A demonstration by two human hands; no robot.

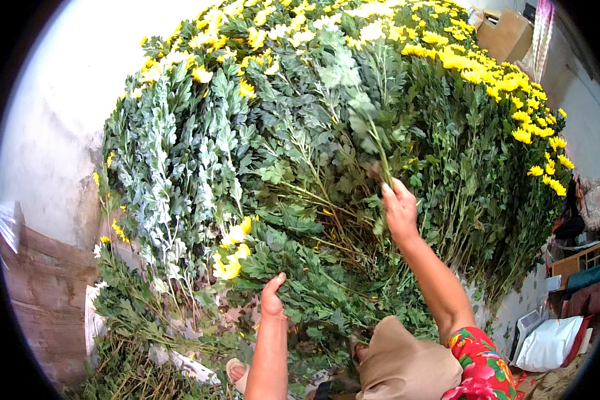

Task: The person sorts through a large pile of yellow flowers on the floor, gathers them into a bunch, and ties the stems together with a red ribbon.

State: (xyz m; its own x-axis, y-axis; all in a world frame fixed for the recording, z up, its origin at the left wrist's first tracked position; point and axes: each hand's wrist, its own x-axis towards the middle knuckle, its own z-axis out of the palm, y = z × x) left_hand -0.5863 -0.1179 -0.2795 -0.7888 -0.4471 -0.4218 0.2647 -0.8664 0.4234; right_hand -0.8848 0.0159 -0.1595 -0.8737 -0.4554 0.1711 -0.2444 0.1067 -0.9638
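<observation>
My right hand [400,205] is closed around the lower end of a leafy chrysanthemum stem [378,145], whose blurred leaves reach up over the big heap. Lower and to the left, my left hand [273,297] has its thumb raised and lies against a bunch of leafy chrysanthemum stems [300,270]; its fingers are mostly hidden under the leaves, so its hold cannot be told. Yellow chrysanthemum blooms [230,265] stick out at the bunch's left end. Behind both hands rises a large heap of upright chrysanthemums [460,130] with yellow flowers along its top.
Cut stems and leaves [145,370] cover the floor at lower left, beside a brown wooden board [50,295]. A cardboard box [505,35] stands behind the heap at upper right. A white bag [550,345] lies at lower right. My knee and sandalled foot [237,372] are below.
</observation>
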